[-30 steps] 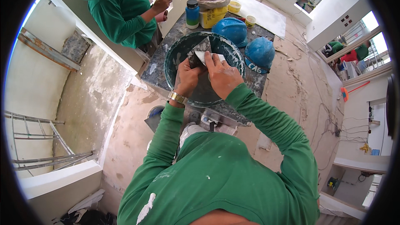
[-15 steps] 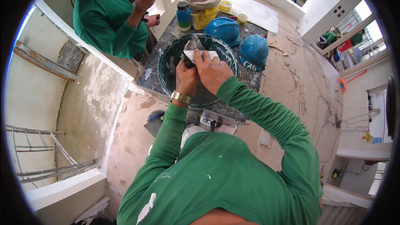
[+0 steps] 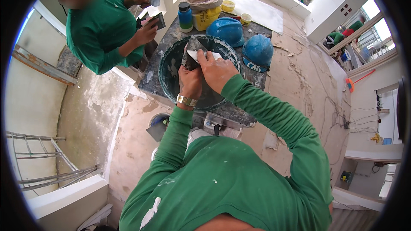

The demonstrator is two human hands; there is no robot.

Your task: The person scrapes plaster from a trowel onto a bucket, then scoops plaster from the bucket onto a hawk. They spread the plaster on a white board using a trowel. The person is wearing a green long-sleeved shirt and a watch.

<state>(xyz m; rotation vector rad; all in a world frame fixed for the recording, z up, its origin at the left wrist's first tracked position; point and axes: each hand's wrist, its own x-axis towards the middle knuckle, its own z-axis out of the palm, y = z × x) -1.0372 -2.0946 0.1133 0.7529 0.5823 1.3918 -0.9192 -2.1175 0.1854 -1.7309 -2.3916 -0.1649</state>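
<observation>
My left hand is wrapped tight around a dark putty knife, while my right hand pinches a white-smeared scraper against it, both over the big dark mixing bowl on the stone slab. Two blue hard hats sit just past the bowl, and a co-worker in green stands to my left.

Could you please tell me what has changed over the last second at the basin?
Little changed. The co-worker leaned further into view, holding two trowels. Both hands, left and right, stayed over the dark basin, gripping the two trowels. The blue helmets stayed put.
</observation>
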